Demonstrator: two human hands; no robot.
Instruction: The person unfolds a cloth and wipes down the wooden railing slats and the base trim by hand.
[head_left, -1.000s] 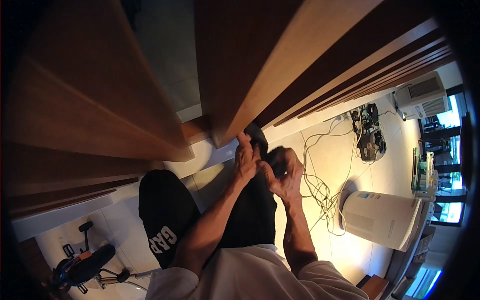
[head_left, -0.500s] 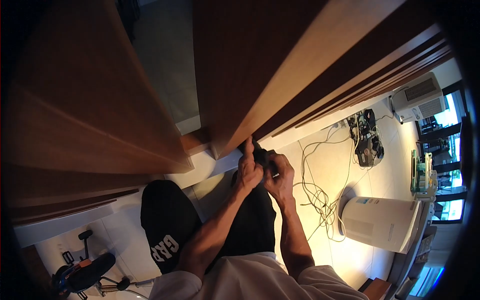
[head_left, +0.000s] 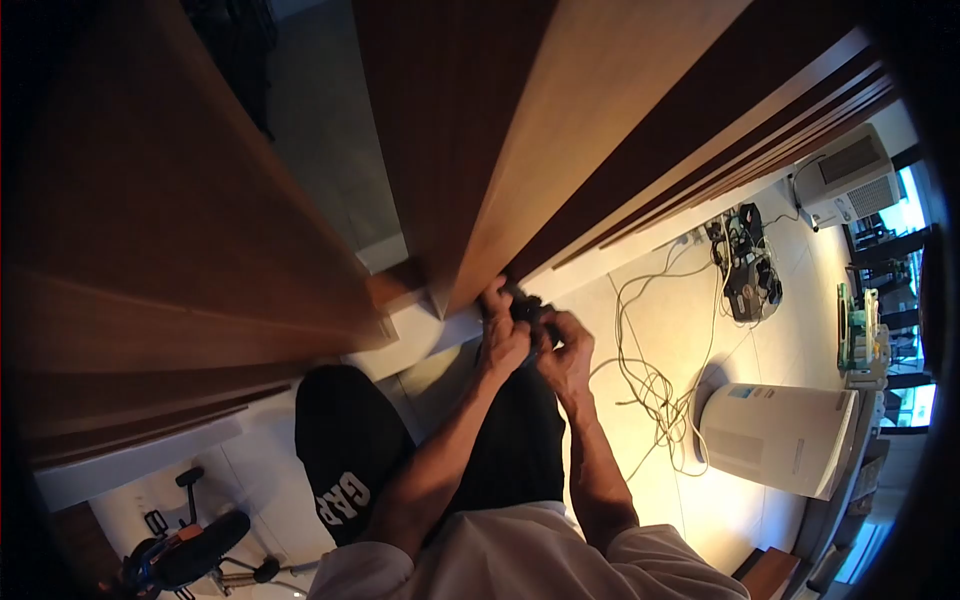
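Note:
A small black object (head_left: 527, 306) is between my two hands at the lower edge of a wooden panel (head_left: 510, 190). Its kind is not clear, as fingers cover much of it. My left hand (head_left: 505, 338) is closed around its near side, with one finger reaching up to the panel's bottom corner. From the right, my right hand (head_left: 568, 352) pinches the same object with bent fingers. Both hands are above my knees, close to the white base ledge (head_left: 462, 327).
Loose cables (head_left: 655, 395) lie coiled on the tiled floor to the right. Beyond them are a black bag with gear (head_left: 750, 275), a white bin-shaped appliance (head_left: 775, 435) and a boxy white unit (head_left: 845, 175). A small bike (head_left: 190, 550) stands at the lower left.
The view has shifted slightly, so the floor items sit a little further right. Both hands stay at the panel's lower corner on the black object, the left fingers blurred by slight motion.

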